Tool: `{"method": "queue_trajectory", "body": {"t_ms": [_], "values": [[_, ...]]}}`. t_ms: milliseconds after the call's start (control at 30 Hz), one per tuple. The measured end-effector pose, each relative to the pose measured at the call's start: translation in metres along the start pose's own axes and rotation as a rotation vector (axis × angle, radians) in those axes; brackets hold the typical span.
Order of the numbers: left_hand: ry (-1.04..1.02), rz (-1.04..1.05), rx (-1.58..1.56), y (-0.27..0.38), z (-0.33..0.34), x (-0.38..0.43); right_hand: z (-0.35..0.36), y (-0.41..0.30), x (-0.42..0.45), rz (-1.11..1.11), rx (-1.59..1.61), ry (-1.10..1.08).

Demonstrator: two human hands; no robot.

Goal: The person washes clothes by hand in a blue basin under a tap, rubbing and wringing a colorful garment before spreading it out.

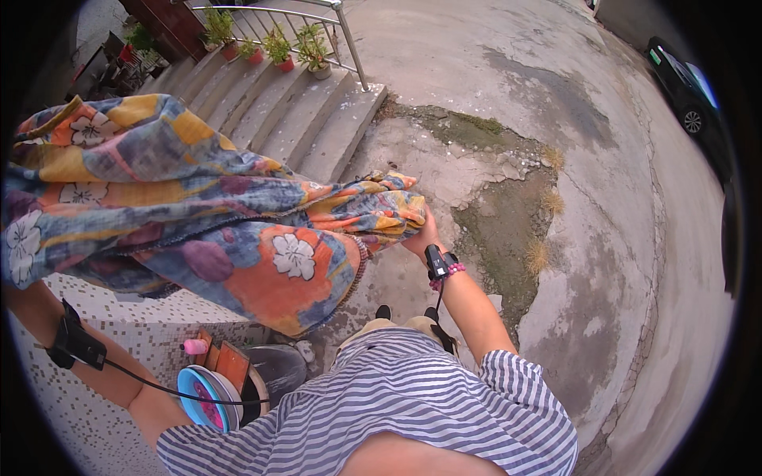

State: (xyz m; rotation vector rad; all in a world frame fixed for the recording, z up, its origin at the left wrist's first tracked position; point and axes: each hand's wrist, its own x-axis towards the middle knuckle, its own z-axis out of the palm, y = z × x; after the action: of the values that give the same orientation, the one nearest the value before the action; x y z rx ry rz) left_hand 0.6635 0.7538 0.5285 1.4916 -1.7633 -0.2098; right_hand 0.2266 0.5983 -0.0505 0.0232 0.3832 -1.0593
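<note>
A floral-patterned cloth (196,208) in orange, blue, purple and yellow spans the left half of the view, its seam and stitched edges showing. Its narrow, bunched end is gripped by my right hand (421,235), whose fingers are partly behind the folds. At the far left the cloth spreads wide and covers my left hand, so its fingers are hidden. Only the left forearm (113,369) shows below the fabric. Each wrist wears a black strapped device, and pink beads circle the right one.
Concrete steps (309,125) with several potted plants (312,50) and a metal railing (351,44) rise ahead. Stacked basins (193,381), a pink bottle (195,347) and a dark tub (277,366) stand by a mosaic-tiled ledge (143,339). Broken paving (506,208) lies right; a dark car (684,89) is beyond.
</note>
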Motion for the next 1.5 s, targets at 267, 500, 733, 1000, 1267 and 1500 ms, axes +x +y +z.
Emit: {"method": "queue_trajectory", "body": {"t_ms": [267,500,733,1000,1267,1500], "values": [[-0.22,-0.428,-0.265,-0.06,0.152,-0.085,0.157,-0.088,-0.03,-0.041,-0.438,-0.368],[-0.531,-0.083,0.172,-0.054,0.297,-0.084,0.247,-0.08,-0.083,0.017,-0.813,-0.62],[-0.52,-0.127,-0.581,0.012,0.344,-0.024,0.283,-0.061,-0.119,-0.285,-1.412,-0.633],[-0.415,0.021,-0.744,-0.025,0.365,-0.007,0.278,-0.111,-0.146,-0.558,-1.374,-0.521],[-0.229,-0.04,-0.752,-0.031,0.347,0.013,0.274,-0.177,-0.186,-0.735,-1.514,-0.305],[-0.251,-0.032,-0.756,-0.022,0.332,0.018,0.264,-0.205,-0.198,-0.712,-1.585,-0.228]]}}
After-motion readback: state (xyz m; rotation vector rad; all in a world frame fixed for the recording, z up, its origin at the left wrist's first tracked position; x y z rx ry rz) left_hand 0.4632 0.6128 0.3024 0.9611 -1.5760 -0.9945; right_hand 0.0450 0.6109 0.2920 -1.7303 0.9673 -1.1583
